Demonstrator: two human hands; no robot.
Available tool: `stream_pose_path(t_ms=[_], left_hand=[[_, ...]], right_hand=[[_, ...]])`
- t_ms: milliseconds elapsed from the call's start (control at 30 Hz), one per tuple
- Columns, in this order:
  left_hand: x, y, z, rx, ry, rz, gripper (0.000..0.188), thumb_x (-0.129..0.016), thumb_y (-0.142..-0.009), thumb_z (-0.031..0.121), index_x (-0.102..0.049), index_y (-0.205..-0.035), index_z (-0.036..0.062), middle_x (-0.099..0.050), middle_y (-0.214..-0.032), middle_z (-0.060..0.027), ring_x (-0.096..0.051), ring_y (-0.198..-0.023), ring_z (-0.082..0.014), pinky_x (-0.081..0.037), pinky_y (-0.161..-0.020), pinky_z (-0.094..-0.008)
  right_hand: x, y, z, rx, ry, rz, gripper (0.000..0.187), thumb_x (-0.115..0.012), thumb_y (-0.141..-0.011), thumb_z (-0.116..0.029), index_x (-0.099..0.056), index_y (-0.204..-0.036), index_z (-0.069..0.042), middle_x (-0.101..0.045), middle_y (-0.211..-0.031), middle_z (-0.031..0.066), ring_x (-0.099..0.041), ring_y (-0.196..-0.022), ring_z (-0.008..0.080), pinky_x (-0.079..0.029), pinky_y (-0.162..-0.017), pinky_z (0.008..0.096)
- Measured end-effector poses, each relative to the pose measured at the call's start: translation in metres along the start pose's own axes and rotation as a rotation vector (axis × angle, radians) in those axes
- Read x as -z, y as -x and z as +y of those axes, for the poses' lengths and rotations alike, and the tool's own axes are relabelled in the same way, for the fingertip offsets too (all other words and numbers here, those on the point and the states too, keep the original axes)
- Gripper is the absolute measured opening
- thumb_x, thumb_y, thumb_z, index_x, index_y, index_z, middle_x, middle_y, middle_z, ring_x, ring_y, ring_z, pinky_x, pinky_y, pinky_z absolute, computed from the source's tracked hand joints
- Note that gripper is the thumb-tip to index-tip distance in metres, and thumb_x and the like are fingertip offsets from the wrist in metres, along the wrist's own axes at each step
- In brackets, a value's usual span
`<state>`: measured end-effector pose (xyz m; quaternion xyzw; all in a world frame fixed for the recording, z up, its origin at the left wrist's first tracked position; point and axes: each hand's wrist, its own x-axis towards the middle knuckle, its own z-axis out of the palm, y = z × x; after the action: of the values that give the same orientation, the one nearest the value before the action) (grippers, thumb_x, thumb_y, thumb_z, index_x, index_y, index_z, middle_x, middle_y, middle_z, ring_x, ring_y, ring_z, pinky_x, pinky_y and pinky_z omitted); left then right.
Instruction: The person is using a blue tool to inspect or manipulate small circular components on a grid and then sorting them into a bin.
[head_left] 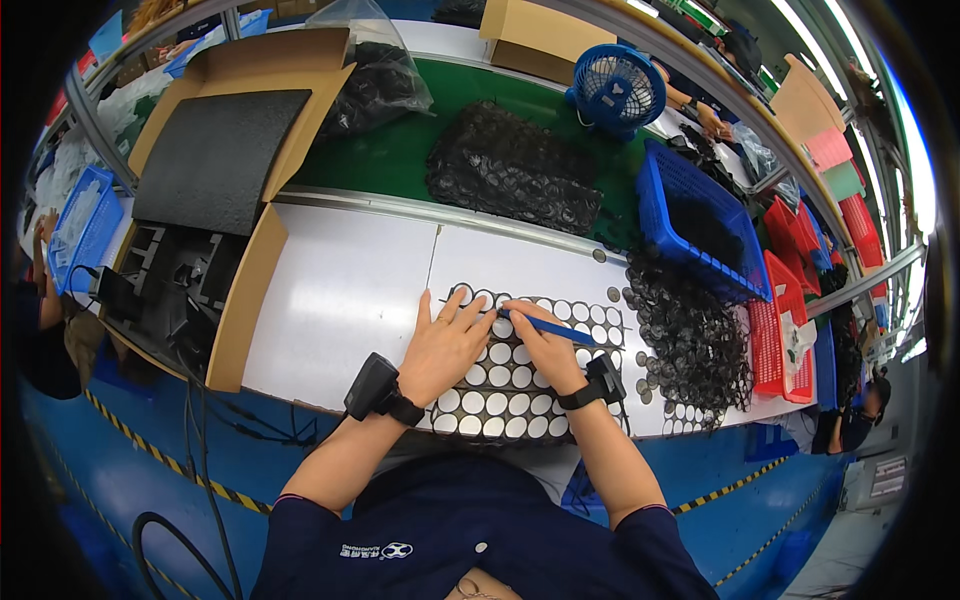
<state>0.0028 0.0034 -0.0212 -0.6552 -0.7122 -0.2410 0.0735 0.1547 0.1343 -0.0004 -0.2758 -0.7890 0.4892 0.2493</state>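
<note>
In front of me on the white table (340, 290) lies a dark sheet with rows of round white discs (495, 402). My left hand (445, 345) rests palm down over its upper left part, fingers spread, fingertips on the top row. My right hand (545, 350) is closed around a slim blue pen-shaped tool (565, 331). The tool's tip is close to the left fingertips, at the top row of discs. Whether the tip touches a disc I cannot tell. Each wrist wears a black strapped device (375, 386).
Right of the sheet is a pile of black ring-like pieces (690, 340) with loose dark discs. Beyond stand a blue crate (655, 205), a red basket (768, 350) and a blue fan (618, 90). Black parts (510, 170) lie on the green surface. A cardboard box (262, 290) stands left.
</note>
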Motion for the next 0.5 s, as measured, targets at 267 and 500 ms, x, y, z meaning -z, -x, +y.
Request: stream_pose_path(t_ms=[267,500], left_hand=[[0.0012,0.0003,-0.0002,-0.016,0.012,0.018,0.036,-0.066,-0.093,0.023,-0.067,-0.128,0.014,-0.06,-0.136,-0.0075,-0.048,-0.135,-0.0311,-0.034,-0.108,-0.0656],[0.0005,-0.0008,0.0002,-0.02,0.008,0.018,0.037,-0.067,-0.092,0.022,-0.067,-0.128,0.0138,-0.06,-0.136,-0.008,-0.048,-0.135,-0.0318,-0.034,-0.107,-0.066]], right_hand=[[-0.0016,0.0,-0.0005,-0.024,-0.023,0.009,0.024,-0.061,-0.1,-0.015,-0.07,-0.113,0.002,-0.072,-0.109,0.0133,-0.067,-0.101,0.0247,-0.051,-0.091,0.0339],[-0.0055,0.0001,0.0061,0.219,0.167,0.069,0.02,-0.063,-0.096,-0.013,-0.071,-0.108,0.0,-0.072,-0.108,0.0153,-0.068,-0.104,0.0301,-0.051,-0.091,0.0381]])
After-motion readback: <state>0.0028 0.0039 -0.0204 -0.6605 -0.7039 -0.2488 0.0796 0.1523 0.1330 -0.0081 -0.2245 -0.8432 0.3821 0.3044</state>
